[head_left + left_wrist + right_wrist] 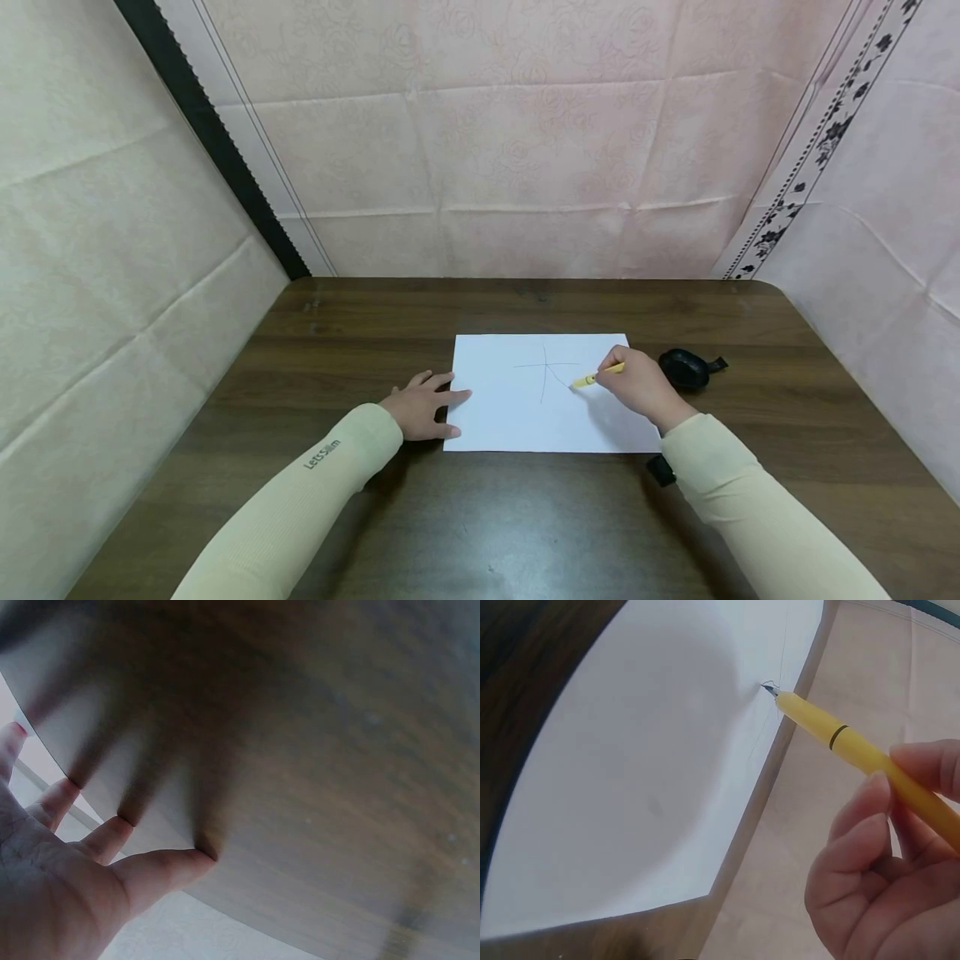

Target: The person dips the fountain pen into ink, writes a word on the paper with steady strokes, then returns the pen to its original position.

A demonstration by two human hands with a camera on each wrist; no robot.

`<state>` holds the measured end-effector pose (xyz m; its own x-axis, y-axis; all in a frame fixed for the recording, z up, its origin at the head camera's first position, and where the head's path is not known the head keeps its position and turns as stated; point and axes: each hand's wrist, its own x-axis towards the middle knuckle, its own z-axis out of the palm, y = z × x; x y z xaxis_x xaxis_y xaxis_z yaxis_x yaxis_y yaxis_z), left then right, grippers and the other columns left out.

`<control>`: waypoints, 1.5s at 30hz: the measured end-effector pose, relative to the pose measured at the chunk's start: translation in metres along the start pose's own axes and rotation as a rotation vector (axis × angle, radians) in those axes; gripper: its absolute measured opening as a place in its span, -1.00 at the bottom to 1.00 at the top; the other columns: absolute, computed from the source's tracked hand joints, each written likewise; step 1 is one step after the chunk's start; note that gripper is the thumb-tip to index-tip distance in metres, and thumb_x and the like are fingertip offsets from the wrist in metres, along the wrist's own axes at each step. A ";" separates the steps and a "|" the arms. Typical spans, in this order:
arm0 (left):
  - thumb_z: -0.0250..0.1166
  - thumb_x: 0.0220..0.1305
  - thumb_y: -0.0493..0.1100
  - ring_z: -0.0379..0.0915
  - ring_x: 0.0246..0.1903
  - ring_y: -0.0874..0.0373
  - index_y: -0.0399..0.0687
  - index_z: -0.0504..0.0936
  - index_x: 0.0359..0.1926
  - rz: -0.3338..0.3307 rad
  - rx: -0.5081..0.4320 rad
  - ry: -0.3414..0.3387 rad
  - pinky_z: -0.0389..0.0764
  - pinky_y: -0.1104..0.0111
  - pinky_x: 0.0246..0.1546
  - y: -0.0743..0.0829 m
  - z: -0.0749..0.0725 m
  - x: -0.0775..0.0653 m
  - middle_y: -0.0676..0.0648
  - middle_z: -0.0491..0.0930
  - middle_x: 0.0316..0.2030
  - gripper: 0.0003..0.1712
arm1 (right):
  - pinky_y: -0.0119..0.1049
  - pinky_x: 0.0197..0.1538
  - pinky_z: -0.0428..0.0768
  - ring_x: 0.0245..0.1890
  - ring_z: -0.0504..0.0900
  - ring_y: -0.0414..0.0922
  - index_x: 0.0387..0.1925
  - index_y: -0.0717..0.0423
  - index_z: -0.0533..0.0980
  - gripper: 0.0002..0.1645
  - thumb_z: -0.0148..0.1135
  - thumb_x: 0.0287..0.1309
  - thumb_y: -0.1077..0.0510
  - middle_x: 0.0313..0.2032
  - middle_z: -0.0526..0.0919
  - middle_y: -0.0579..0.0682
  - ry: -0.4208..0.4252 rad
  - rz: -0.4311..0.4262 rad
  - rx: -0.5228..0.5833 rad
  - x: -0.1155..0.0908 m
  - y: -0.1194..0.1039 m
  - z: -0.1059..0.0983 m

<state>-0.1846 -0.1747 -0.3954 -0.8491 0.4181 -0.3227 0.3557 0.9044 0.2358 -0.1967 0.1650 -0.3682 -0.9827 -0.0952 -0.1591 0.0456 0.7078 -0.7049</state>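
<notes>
A white sheet of paper (495, 417) lies on the brown wooden table. Thin dark lines, a cross and a slanted stroke running down to the right, mark its upper middle. My right hand (637, 385) pinches a yellow fountain pen (840, 739) between thumb and fingers. Its dark nib (769, 689) meets the paper at the lower end of the slanted stroke, as the head and right wrist views show. At the paper's left edge my left hand (423, 408) rests with fingers spread, some fingertips on the sheet. In the left wrist view its fingertips (206, 853) touch the surface.
Just right of my right hand sits a rounded black object (684, 368) with a short tab; its kind is unclear. A small black block (662, 471) shows under my right wrist. Pale patterned cloth (487, 167) hangs behind the table (360, 333) and along both sides.
</notes>
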 end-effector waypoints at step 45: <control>0.22 0.29 0.20 -0.22 0.46 -0.24 0.36 0.22 0.44 0.011 0.001 0.012 0.06 -0.42 0.16 -0.005 0.005 0.004 -0.04 -0.02 0.50 -0.27 | -0.28 -0.33 0.41 -0.33 0.41 -0.02 -0.24 0.23 0.51 -0.82 0.15 0.25 0.16 -0.17 0.58 0.20 -0.007 -0.016 -0.052 -0.012 0.010 -0.011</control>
<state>-0.1881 -0.1772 -0.4028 -0.8497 0.4268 -0.3096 0.3651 0.8999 0.2386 -0.1864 0.1807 -0.3654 -0.9820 -0.1115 -0.1528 0.0202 0.7414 -0.6708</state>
